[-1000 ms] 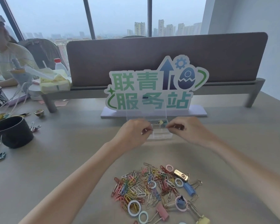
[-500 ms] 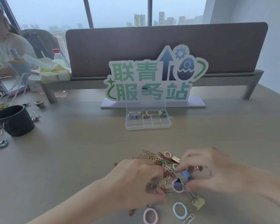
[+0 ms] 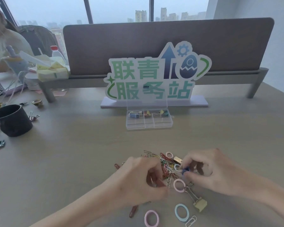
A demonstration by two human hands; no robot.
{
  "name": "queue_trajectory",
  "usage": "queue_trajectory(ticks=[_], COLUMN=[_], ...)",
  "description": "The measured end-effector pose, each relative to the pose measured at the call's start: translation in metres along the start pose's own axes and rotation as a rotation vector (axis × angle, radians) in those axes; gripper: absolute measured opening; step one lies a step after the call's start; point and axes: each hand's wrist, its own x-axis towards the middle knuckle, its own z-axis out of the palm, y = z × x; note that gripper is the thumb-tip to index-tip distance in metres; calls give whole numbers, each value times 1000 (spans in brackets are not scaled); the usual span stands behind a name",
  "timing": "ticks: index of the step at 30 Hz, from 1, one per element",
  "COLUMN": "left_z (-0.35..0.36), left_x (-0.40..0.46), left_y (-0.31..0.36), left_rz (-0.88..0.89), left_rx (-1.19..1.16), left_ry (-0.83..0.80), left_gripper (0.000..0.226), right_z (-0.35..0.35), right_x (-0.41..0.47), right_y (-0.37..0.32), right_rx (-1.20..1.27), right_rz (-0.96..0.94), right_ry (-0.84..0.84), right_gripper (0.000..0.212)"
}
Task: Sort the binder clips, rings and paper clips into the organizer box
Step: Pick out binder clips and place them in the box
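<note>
Right hand (image 3: pixel 208 171) pinches blue binder clip (image 3: pixel 185 170) atop pile (image 3: pixel 164 163); left hand (image 3: pixel 143 177) curled, contents unclear. Shake tangled paper clips loose before lifting toward organizer box (image 3: pixel 149 123).

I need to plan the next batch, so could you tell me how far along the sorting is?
Barely started. The organizer box holds only a few clips in its far row. The right hand pinches a blue binder clip; the left hand picks among paper clips. Rings such as the pink one remain.
</note>
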Motion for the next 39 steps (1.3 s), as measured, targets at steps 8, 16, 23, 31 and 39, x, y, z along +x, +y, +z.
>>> queue_trajectory(ticks=[8, 16, 23, 31, 39], left_z=[-20, -45, -69, -86, -67], left_x=[16, 49, 92, 144, 176], left_y=[-13, -22, -41, -59, -77], left_rz=[-173, -205, -193, -144, -147], left_rx=[-548, -604, -633, -289, -96], left_ry=[6, 90, 144, 258, 326], left_gripper=[16, 12, 18, 10, 13], right_z=[-6, -20, -34, -39, -26], right_x=[9, 41, 97, 160, 177], right_y=[13, 25, 40, 54, 74], right_rx=[477, 429, 341, 219, -50], right_rz=[176, 187, 199, 272, 217], right_ry=[35, 83, 193, 198, 167], right_gripper=[15, 19, 7, 9, 14])
